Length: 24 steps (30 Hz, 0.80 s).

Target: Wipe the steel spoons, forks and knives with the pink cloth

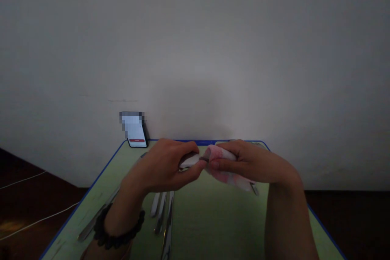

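My left hand (170, 166) is closed around one end of a shiny piece of metal cutlery (189, 161), held above the table. A broad, pale, reflective part of it shows between thumb and fingers; I cannot tell its exact kind. My right hand (243, 160) grips a pink and white cloth (224, 176), which is wrapped around the utensil's middle. A metal tip pokes out below the cloth on the right. Beneath my left hand and wrist, several metal cutlery handles (160, 215) lie side by side on the table, their far ends hidden.
The light green table (219, 227) has a blue edge and stands against a pale wall (195, 48). A phone (136, 132) with a lit screen leans there at the back left. Another metal utensil (89, 227) lies by my left wrist. White cables (39, 221) run at the left.
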Each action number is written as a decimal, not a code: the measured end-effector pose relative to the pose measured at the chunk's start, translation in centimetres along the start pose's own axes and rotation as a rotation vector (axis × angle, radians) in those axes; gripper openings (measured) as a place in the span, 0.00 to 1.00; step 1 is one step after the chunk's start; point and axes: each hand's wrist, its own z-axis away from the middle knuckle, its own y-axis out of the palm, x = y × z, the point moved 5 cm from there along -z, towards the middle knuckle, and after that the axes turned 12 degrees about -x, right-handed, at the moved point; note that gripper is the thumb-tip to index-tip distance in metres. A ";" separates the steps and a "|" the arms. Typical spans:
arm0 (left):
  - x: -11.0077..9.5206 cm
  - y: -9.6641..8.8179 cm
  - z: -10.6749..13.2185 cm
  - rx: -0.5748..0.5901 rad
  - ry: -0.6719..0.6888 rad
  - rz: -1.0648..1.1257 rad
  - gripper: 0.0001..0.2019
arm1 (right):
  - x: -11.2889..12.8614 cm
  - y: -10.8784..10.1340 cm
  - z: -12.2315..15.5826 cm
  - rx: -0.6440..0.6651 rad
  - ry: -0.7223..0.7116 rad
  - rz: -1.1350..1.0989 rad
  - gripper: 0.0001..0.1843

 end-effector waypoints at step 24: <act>0.1 0.2 -0.2 0.019 -0.037 0.000 0.15 | 0.8 0.4 -0.4 -0.040 -0.090 -0.006 0.22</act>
